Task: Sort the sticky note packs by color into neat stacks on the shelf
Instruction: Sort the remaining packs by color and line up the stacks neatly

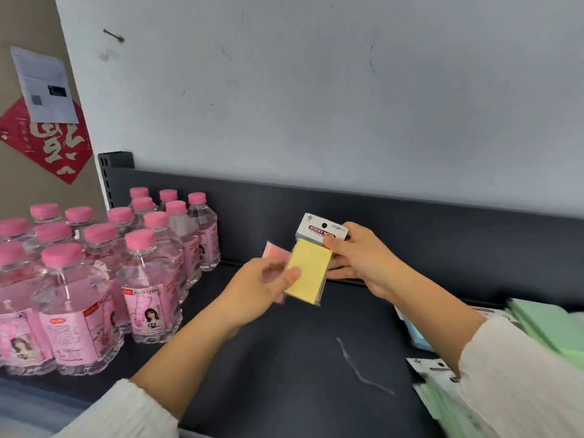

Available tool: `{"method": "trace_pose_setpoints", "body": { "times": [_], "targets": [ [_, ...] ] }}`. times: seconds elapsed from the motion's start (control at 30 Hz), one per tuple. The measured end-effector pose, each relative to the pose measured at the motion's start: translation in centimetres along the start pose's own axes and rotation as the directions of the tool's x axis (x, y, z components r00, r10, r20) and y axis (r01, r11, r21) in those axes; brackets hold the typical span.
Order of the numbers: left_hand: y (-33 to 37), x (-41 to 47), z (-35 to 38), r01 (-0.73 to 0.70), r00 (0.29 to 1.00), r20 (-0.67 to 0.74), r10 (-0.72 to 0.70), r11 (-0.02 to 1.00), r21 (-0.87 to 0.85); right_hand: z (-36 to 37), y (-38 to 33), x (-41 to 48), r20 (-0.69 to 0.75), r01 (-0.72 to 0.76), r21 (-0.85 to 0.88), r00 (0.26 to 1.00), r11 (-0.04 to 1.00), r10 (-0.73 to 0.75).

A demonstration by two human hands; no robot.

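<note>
**Clerk:** Item one, please. What was in hand?

**Checker:** One yellow rectangular sticky note pack in clear wrap [309, 273], topped by a white card header printed "STICKY NOTE" with a round punched hole. It was held tilted in the air above the dark matte shelf board [284, 358], not resting on it.

**Clerk:** Grip?

**Checker:** Right hand [360, 257] pinched closed on the header end, thumb on the front face. Left hand [262, 286] closed too, thumb pressed to the yellow pack's lower left edge, and it also clutched a pink sticky note pack [274, 252], partly hidden behind the fingers. The two hands sat close, joined by the yellow pack.

**Clerk:** Item two, to the right of that yellow pack?

**Checker:** Pale green sticky note packs [550, 330], flat and matte, piled at the shelf's right edge; a light blue pack [417, 335] beside them; more green packs with white headers [433, 384] lower down, blurred.

**Clerk:** To its left?

**Checker:** Clear plastic bottles with pink caps and pink "PEACH SODA" labels [143, 279], standing upright in a tight cluster.

**Clerk:** Below it?

**Checker:** One thin crinkled strip of clear plastic [357, 365], lying loose on the shelf board.

**Clerk:** Sleeves?

**Checker:** White, ribbed knit, both arms.
</note>
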State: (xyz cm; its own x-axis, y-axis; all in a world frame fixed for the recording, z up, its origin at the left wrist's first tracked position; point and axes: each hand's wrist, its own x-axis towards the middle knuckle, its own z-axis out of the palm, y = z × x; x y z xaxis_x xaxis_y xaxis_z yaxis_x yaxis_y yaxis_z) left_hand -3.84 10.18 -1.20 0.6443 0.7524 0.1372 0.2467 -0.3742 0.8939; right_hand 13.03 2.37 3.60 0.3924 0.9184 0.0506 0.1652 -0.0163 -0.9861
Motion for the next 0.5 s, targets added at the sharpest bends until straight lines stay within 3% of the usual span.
{"method": "trace_pose_setpoints", "body": {
  "times": [0.1, 0.27, 0.4, 0.5],
  "targets": [
    [1.2, 0.3, 2.5, -0.001, 0.992, 0.123, 0.008, 0.999, -0.054, -2.0, 0.2, -2.6, -0.075, 0.045, -0.045, 0.996, 0.998, -0.048],
    [4.6, -0.5, 7.3, -0.039, 0.992, 0.114, 0.053, 0.992, -0.121, -6.6, 0.7, -8.0, -0.168, 0.065, 0.062, 0.984, 0.996, -0.054],
    [8.1, -2.5, 11.2, -0.077, 0.989, 0.103, 0.104, 0.968, -0.239, -9.0, 1.9, -12.6, -0.226, 0.024, -0.066, 0.973, 0.998, -0.038],
    [10.6, -4.5, 14.0, -0.101, 0.983, 0.125, 0.136, 0.961, -0.256, -10.5, 3.1, -15.7, -0.314, 0.068, -0.058, 0.946, 0.996, -0.083]
  ]
}}
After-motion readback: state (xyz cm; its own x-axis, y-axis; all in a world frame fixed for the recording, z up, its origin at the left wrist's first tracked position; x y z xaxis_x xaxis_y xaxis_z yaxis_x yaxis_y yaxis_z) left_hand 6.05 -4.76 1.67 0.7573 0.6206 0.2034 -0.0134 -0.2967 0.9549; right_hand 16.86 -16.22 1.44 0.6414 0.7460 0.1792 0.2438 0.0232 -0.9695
